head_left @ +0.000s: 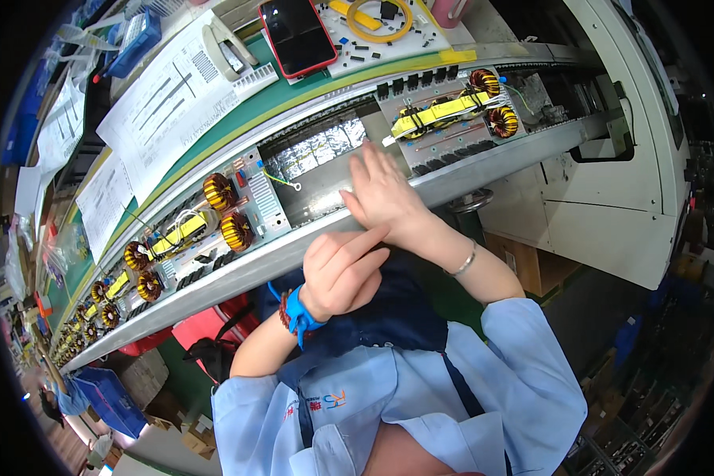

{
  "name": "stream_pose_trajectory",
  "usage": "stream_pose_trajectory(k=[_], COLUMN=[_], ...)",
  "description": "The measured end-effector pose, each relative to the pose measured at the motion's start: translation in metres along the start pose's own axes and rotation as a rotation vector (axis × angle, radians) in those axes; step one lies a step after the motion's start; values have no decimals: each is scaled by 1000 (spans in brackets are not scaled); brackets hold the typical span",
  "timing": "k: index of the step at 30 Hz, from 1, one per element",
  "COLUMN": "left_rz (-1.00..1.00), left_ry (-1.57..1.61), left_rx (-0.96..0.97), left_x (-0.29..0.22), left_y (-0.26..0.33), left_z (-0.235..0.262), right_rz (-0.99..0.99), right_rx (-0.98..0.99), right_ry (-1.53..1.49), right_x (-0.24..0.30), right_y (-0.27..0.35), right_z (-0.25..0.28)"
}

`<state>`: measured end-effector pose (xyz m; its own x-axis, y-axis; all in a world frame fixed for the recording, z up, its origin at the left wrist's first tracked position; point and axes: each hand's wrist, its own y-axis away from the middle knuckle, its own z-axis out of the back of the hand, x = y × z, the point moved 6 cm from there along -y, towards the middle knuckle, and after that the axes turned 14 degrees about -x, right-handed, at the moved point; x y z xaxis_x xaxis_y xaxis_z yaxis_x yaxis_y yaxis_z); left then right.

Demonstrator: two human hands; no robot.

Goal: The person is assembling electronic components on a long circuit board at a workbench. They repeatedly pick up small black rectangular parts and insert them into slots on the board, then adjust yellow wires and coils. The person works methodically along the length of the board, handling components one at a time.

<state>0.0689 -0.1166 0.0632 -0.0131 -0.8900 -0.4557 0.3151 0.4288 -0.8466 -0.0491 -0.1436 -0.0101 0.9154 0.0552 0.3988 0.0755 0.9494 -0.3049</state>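
My right hand reaches over the conveyor between two circuit boards. Its fingers are stretched out and nothing shows in them. My left hand is loosely closed on the near side of the front rail, fingertips close to my right wrist; no held thing shows. Just beyond my right fingers lies the right circuit board, with a yellow-taped transformer and ring-shaped copper coils. To the left sits another circuit board with similar coils and a green-yellow wire ending in a ring terminal.
More boards with coils line the conveyor at far left. Behind it lie printed sheets, a phone with a red edge, a tape roll and small black parts. A white machine housing stands at right.
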Motion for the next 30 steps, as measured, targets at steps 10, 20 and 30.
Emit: stream_pose_trajectory(k=[10, 20, 30], left_rz=[122, 160, 147], left_ry=[-105, -90, -30], left_rx=[0, 0, 63], left_x=[9, 12, 11], left_y=[19, 28, 28], left_z=[27, 31, 29], right_rz=[-106, -357, -260], right_rx=[-80, -110, -226], right_ry=[51, 105, 170], right_x=[-28, -92, -129], right_y=[-7, -7, -9], right_z=[1, 34, 50])
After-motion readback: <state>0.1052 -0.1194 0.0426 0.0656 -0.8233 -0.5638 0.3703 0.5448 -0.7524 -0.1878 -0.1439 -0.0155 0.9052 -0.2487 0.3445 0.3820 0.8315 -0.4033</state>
